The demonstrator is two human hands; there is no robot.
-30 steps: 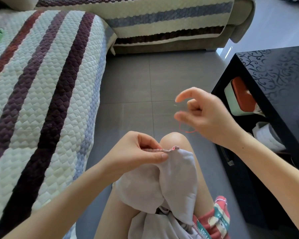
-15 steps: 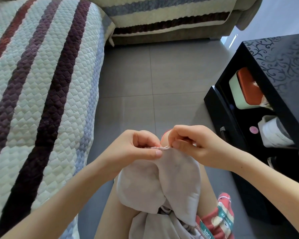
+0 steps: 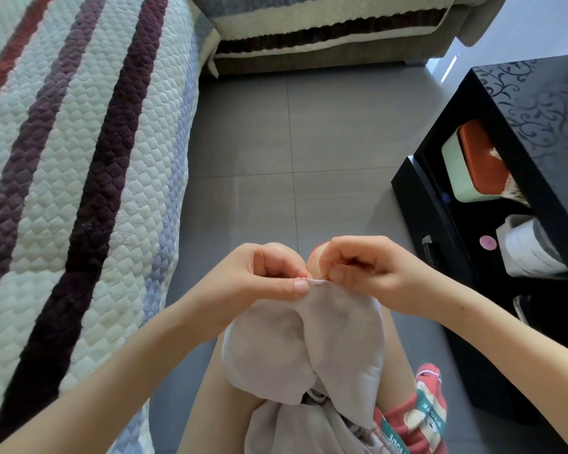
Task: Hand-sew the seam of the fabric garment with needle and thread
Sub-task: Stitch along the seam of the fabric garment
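While your left hand (image 3: pixel 269 273) pinches the puckered seam (image 3: pixel 316 282) of the pale grey garment (image 3: pixel 309 348), your right hand (image 3: pixel 368 273) pinches that seam just beside it under looped red thread (image 3: pixel 313 253); lettering (image 3: pixel 394 444) on the red cloth (image 3: pixel 397 416) is illegible.

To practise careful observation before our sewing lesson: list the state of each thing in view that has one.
Pale grey fabric garment: draped over the knee, seam edge held up.
Left hand: pinches the seam.
Right hand: pinches the seam edge beside it; needle not visible.
Thin red thread: looped slack above the seam.
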